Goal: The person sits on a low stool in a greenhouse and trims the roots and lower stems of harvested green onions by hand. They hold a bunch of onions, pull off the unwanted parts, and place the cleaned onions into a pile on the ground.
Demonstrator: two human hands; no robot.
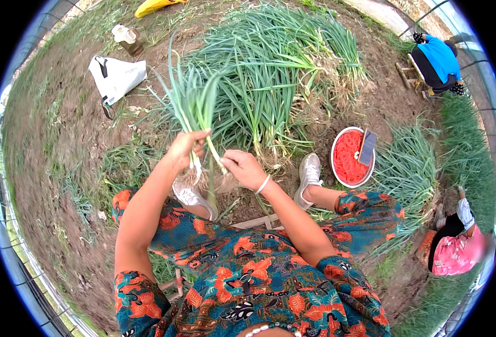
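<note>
My left hand (pixel 189 148) is closed around a small bunch of green onions (pixel 190 104), leaves upward and roots hanging below. The leaves are slightly blurred. Beside it, my right hand (pixel 247 169) pinches the pale lower stem of one green onion (pixel 214 153) that leans out from the bunch. A white band circles the right wrist. Just beyond both hands lies a large heap of green onions (pixel 253 73), its rooted ends mostly toward the right and near side.
Right of my shoe (pixel 309 173), a white basin (pixel 333 164) holds red rubber bands (pixel 347 150) and a dark phone-like slab (pixel 367 147). More green onions (pixel 408 165) lie farther right. Two people (pixel 447 59) work at the right. A white bag (pixel 119 77) and jug (pixel 125 36) are far left.
</note>
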